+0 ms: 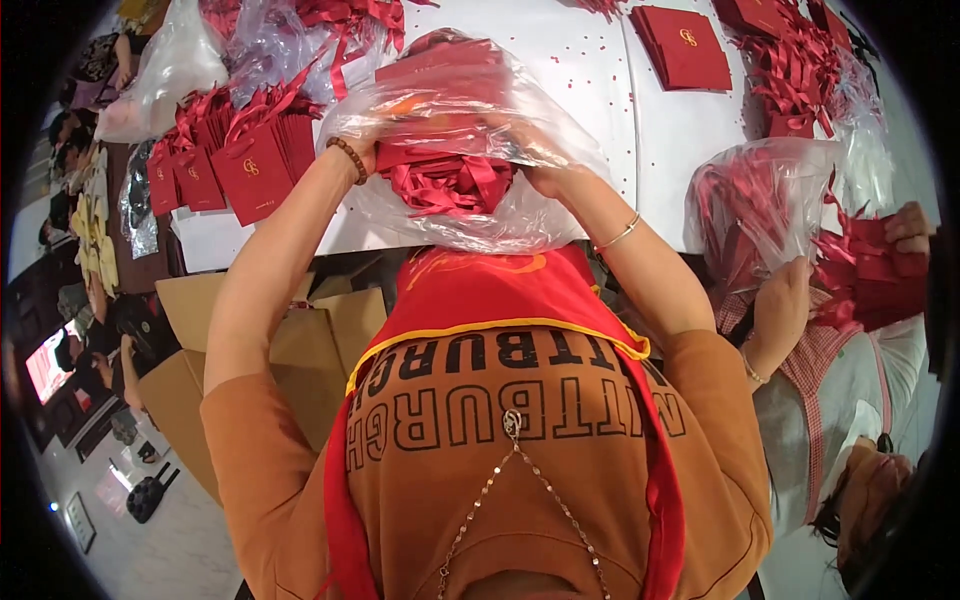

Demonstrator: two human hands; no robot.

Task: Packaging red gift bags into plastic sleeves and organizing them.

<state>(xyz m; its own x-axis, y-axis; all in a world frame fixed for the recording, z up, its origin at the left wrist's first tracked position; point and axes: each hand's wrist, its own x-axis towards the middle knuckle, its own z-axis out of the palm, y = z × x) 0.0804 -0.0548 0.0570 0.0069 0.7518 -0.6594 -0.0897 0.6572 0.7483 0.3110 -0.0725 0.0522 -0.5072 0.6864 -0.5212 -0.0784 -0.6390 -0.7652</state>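
On the white table in front of me lies a clear plastic bag (560, 130). Inside it sits a thick bundle of red paper gift bags (440, 75), their red ribbon handles (455, 185) bunched at the side nearest me. My left hand (362, 148), with a beaded bracelet at the wrist, reaches under the plastic and grips the bundle's left side. From the right, my right hand (545, 176) goes under the film too, its fingers closed against the bundle. The plastic blurs the fingertips of both hands.
Red gift bags (255, 175) with ribbons stand at the left, and a flat stack (682, 48) lies at the far right. Beside me at the right, a co-worker's hand (782, 300) touches another filled plastic bag (755, 200). A cardboard box (270, 370) stands below the table edge.
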